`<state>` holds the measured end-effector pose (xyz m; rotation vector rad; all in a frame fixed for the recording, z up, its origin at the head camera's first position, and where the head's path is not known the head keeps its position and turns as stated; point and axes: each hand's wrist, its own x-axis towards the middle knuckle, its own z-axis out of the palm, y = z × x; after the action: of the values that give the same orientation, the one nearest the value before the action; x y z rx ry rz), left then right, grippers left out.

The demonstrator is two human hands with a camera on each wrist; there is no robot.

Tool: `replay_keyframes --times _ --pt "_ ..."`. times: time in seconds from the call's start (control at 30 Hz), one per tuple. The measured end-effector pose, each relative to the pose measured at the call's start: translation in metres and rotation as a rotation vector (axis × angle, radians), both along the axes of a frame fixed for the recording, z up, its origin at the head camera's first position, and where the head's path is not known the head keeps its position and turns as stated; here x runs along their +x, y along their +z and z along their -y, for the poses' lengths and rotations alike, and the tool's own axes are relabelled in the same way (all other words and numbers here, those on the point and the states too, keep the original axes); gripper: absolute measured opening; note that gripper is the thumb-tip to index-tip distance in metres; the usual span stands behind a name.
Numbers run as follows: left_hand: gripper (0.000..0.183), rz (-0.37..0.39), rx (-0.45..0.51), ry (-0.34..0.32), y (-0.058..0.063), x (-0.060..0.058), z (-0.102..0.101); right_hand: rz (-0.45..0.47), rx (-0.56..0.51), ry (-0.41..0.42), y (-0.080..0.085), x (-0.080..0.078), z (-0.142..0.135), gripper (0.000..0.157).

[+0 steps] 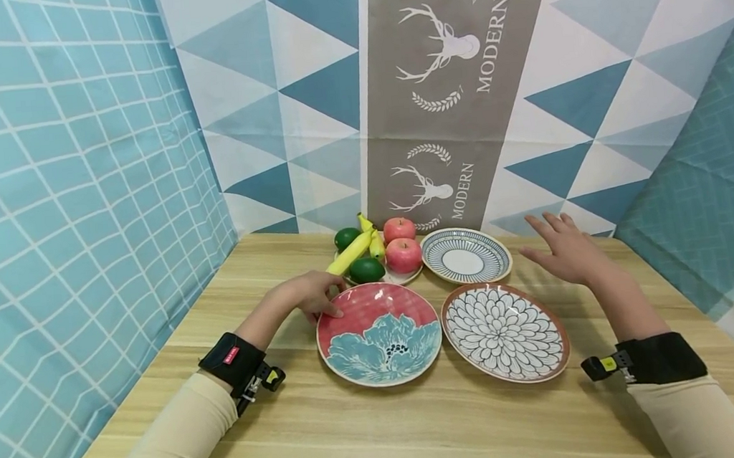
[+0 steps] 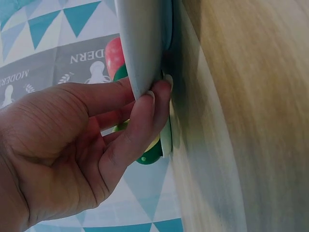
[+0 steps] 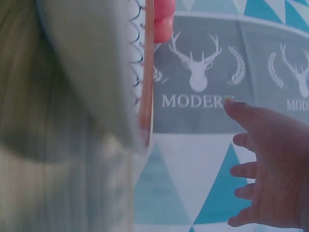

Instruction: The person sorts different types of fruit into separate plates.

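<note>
Our left hand (image 1: 310, 294) pinches the rim of the red flower plate (image 1: 382, 343), midway between left and right edges of the tabletop (image 1: 390, 436), right hand (image 1: 565, 249) spread, empty; plate-gripping step, we judge, next move calling for steady hold.

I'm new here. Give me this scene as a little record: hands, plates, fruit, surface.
Left hand: pinching the rim of the red plate
Right hand: fingers spread, holding nothing
Petal plate: right of the red plate, brown-rimmed
Lined plate: behind the petal plate
Fruit plate: behind the red plate, left of the lined plate
Fruit: two apples, bananas, two green fruits, all at the fruit plate
Surface: wood-grain table
Backdrop: patterned cloth reading "MODERN"
</note>
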<state>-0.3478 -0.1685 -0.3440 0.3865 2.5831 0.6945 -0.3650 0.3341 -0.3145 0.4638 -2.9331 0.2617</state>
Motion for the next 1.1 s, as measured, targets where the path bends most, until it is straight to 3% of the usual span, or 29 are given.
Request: replay_keyframes --times 0.3,0.7,0.9,1.1 --pt "0.037 -0.093 0.006 -0.012 -0.008 0.008 0.003 -0.071 -0.001 0.089 0.025 0.0 0.04 0.077" --pt "0.038 -0.221 0.041 -0.023 -0.022 0.009 0.008 -0.235 0.021 0.249 0.056 -0.007 0.098 0.07" --pt "0.038 -0.212 0.056 0.008 -0.02 0.01 0.007 -0.259 0.041 0.318 0.068 -0.009 0.128 0.071" --pt "0.044 -0.178 0.058 0.023 -0.022 0.007 0.005 -0.309 0.005 0.415 0.068 -0.011 0.152 0.066"
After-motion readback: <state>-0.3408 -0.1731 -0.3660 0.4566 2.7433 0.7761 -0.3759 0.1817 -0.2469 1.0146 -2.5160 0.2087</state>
